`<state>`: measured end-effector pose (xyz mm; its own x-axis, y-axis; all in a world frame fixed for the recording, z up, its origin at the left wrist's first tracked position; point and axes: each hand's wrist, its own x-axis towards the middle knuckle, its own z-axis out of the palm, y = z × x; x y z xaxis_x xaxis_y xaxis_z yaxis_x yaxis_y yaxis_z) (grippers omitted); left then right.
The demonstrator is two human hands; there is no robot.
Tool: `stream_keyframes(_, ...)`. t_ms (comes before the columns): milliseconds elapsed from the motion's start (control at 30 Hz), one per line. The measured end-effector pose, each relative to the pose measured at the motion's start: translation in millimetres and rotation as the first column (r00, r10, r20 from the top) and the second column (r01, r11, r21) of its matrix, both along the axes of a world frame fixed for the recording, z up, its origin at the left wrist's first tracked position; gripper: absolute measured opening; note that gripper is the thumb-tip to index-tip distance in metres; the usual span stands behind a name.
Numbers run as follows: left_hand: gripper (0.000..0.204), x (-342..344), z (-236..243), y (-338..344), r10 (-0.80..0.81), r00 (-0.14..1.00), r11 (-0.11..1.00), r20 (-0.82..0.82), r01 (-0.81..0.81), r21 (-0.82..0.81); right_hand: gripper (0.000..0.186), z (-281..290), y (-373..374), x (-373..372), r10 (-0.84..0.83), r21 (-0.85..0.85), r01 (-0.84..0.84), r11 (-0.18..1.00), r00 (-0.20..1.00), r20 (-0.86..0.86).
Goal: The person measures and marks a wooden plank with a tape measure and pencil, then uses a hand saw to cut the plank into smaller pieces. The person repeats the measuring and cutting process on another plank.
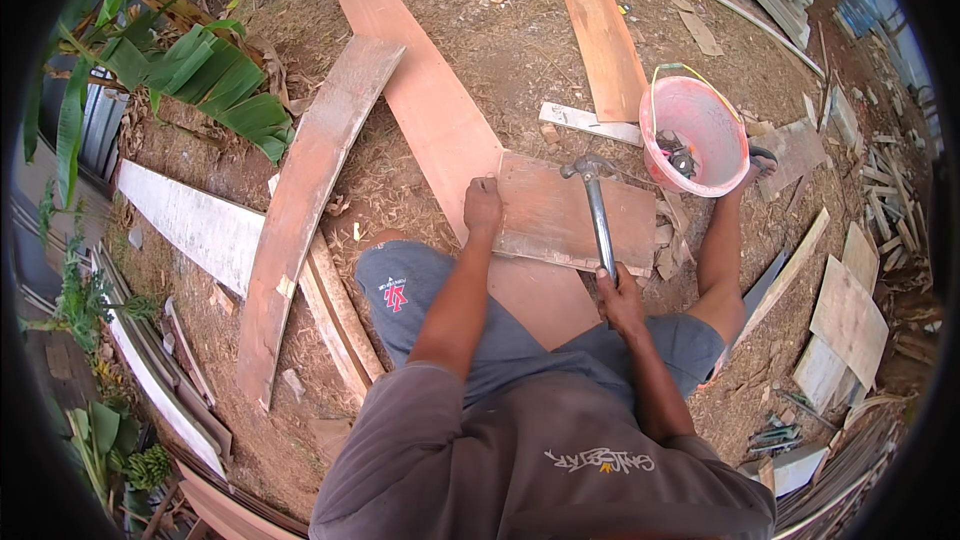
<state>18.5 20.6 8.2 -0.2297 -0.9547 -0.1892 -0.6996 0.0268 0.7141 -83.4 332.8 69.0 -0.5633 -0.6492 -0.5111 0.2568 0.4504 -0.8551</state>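
I sit on the ground astride a long reddish plank (pixel 430 100). A short reddish board (pixel 570 215) lies across it in front of me. My left hand (pixel 483 206) pinches something small, too small to tell, upright at the short board's left edge. My right hand (pixel 622 298) grips the metal handle of a claw hammer (pixel 595 200), whose head is raised over the board's top edge.
A pink bucket (pixel 712 105) with metal bits inside stands to the right by my foot. A grey weathered plank (pixel 305 200) and a whitish plank (pixel 190 220) lie to the left. Wood offcuts (pixel 850 320) are scattered on the right, banana leaves (pixel 200 80) at the far left.
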Motion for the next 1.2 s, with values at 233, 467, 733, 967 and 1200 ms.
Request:
stream_keyframes(233, 0.058, 6, 28, 2, -0.149, 0.94, 0.768, -0.308, 0.306, 0.563, 0.028, -13, 48, 14, -0.284, 0.027, 0.289, 0.957, 0.915, 0.285)
stream_keyframes(467, 0.068, -14, 102, 35, -0.127, 0.821, 0.857, -0.557, 0.373, 0.355, 0.024, -50, 68, -23, -0.557, 0.039, 0.646, 0.762, 0.624, 0.548)
stream_keyframes(733, 0.074, 11, 266, 26, -0.517, 0.699, 0.855, -0.494, 0.446, -0.265, 0.017, -79, 60, -26, -0.565, 0.132, 0.66, 0.74, 0.503, 0.654)
stream_keyframes(967, 0.081, 29, 246, 3, -0.583, 0.724, 0.241, 0.369, 0.587, -0.773, 0.013, -69, 60, -27, -0.486, 0.078, 0.632, 0.771, 0.505, 0.713)
stream_keyframes(1200, 0.107, 66, 118, -4, -0.452, 0.233, 0.3, 0.861, 0.949, -0.1, 0.012, -67, 60, -28, -0.484, 0.081, 0.613, 0.786, 0.529, 0.697)
